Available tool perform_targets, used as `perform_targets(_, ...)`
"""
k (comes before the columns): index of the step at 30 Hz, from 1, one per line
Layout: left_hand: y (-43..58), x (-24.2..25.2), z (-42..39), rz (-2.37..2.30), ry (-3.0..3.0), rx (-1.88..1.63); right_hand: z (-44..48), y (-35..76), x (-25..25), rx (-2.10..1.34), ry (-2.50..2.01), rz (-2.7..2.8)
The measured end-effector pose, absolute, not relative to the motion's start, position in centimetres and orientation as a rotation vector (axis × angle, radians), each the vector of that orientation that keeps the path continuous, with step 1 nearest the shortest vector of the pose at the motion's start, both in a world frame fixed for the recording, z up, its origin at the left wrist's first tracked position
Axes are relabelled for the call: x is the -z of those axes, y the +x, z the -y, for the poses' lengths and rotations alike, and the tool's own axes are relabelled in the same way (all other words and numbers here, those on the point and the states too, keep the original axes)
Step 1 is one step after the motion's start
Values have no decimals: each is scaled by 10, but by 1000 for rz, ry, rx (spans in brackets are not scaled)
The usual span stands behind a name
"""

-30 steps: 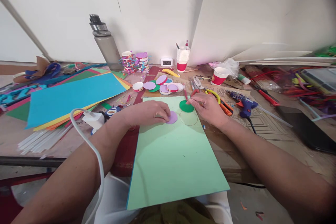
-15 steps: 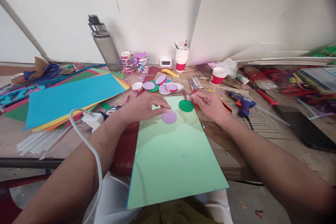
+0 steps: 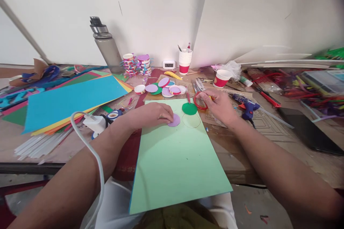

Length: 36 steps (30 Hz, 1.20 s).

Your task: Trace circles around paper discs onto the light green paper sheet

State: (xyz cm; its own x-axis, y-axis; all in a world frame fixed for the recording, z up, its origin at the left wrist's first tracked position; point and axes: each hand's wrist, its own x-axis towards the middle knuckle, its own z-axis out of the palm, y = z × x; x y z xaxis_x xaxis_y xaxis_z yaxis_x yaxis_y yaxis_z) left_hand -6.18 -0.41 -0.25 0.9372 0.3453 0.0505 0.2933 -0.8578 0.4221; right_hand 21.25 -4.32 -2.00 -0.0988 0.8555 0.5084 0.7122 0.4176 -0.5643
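Observation:
A light green sheet [image 3: 177, 157] lies in front of me on the table. My left hand [image 3: 153, 114] rests on its upper left corner, fingers curled down on a purple paper disc [image 3: 175, 120]. A dark green disc [image 3: 189, 108] lies just right of it, beside a pencilled circle [image 3: 191, 121]. My right hand [image 3: 217, 105] is lifted slightly and pinches a red ring [image 3: 200, 101] between thumb and fingers, right of the green disc.
Purple and green discs and cup rims [image 3: 161, 88] lie behind the sheet. Coloured paper sheets [image 3: 72, 98] spread at left, with a white charger and cable [image 3: 94, 123]. A bottle [image 3: 107, 46], stacked cups [image 3: 185, 61], a red cup [image 3: 221, 78], a blue glue gun [image 3: 247, 106] stand around.
My right hand left the green disc, reached right and picked up the red ring. My left hand lifted briefly, then settled back on the purple disc.

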Motion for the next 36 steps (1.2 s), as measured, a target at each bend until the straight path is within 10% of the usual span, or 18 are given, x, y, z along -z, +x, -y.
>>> perform_targets(36, -53, 17, -1, -400, 2831, -224, 1, 172, -7, -58, -2188, 2161)
